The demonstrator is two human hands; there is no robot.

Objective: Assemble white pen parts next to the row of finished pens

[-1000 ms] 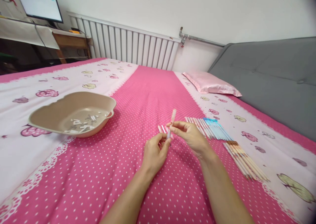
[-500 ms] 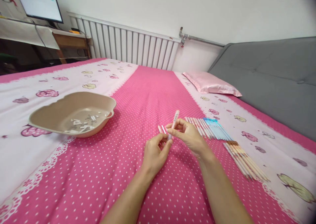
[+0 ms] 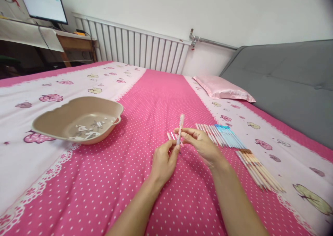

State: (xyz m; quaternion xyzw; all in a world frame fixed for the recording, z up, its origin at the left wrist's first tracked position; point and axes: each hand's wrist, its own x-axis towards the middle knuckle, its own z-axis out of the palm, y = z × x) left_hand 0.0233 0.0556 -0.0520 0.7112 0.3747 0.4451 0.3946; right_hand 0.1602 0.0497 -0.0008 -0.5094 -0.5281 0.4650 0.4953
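Note:
My right hand (image 3: pixel 201 144) pinches a thin pink pen (image 3: pixel 180 126), which points up and away from me over the pink dotted bedspread (image 3: pixel 145 100). At the pen's lower end my left hand (image 3: pixel 163 161) has its fingertips closed, touching it. A couple of small pink pieces (image 3: pixel 170 136) lie on the spread just behind my left fingers. To the right lies a row of pens (image 3: pixel 223 135) with pink and blue ends, and nearer me a second row with brown ends (image 3: pixel 256 170).
A beige scalloped basin (image 3: pixel 78 119) with several small white scraps in it sits at the left. A pink pillow (image 3: pixel 222 88) and a grey headboard (image 3: pixel 286 86) are at the right. A white radiator (image 3: pixel 132 48), a desk and a monitor (image 3: pixel 43 3) stand beyond the bed.
The pen tilted right half a second ago and has swung back to nearly upright. Both hands stay in the same spot at its lower end.

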